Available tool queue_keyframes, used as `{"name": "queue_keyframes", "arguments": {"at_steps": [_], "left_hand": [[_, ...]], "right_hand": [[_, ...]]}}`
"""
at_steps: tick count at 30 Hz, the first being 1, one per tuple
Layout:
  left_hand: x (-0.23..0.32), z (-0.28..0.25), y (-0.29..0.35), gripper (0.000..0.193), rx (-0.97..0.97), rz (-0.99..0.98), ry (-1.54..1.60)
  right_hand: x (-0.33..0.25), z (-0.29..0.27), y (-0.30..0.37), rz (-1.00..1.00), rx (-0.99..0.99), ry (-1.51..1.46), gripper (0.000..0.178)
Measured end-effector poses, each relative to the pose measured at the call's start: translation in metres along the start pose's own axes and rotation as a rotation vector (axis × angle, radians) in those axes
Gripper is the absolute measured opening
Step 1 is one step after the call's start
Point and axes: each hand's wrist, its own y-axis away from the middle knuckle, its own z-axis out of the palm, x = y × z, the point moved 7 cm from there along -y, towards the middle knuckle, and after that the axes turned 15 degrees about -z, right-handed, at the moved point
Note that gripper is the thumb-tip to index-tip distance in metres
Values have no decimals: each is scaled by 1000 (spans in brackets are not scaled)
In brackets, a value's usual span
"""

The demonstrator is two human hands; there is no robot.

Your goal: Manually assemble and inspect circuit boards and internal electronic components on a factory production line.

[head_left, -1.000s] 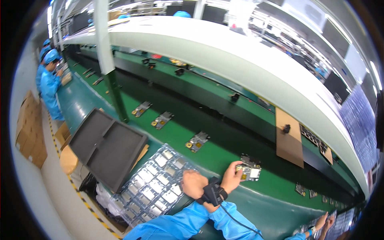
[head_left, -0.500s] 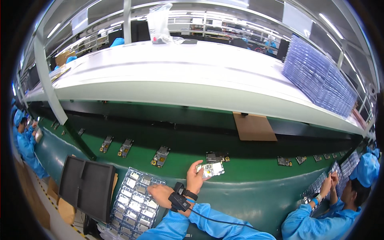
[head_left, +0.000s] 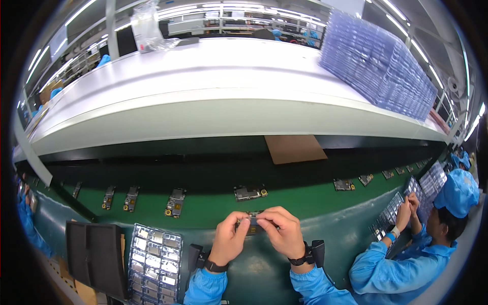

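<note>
Before me, over the bench, both hands meet at a small dark circuit board (head_left: 252,229). My left hand (head_left: 227,240) grips its left end between thumb and forefinger. My right hand (head_left: 283,235) is closed at the right end, thumb and fingertips on the top edge. The fingertips cover much of the board; whether a smaller part sits between them cannot be seen. Left of my hands lies a clear plastic tray (head_left: 156,256) with metallic pieces in its pockets. Just beyond my hands, another circuit board (head_left: 249,193) rests on the green strip.
More circuit boards (head_left: 176,203) are spaced along the green strip (head_left: 218,206). A black divided tray (head_left: 95,256) stands at left. Overhead runs a white shelf (head_left: 229,114) bearing stacked clear trays (head_left: 378,63); brown cardboard (head_left: 295,149) hangs beneath. A co-worker (head_left: 417,239) handles trays at right.
My right hand has left the tray, uncrossed from my left arm and come to the board. The board has come nearer me and shows a darker face. The view has shifted right.
</note>
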Motion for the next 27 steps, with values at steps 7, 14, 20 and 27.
{"name": "queue_keyframes", "arguments": {"at_steps": [7,14,20,27], "left_hand": [[32,8,31,12,123,-142,165],[52,0,55,32,19,-199,330],[68,-3,59,42,-22,-115,168],[66,-7,61,41,-3,-82,68]], "right_hand": [[-45,-13,-7,-383,-65,100,31],[-63,-31,-2,-516,-77,307,32],[-60,-22,1,-529,-65,273,36],[-56,-16,6,-521,-53,232,37]]}}
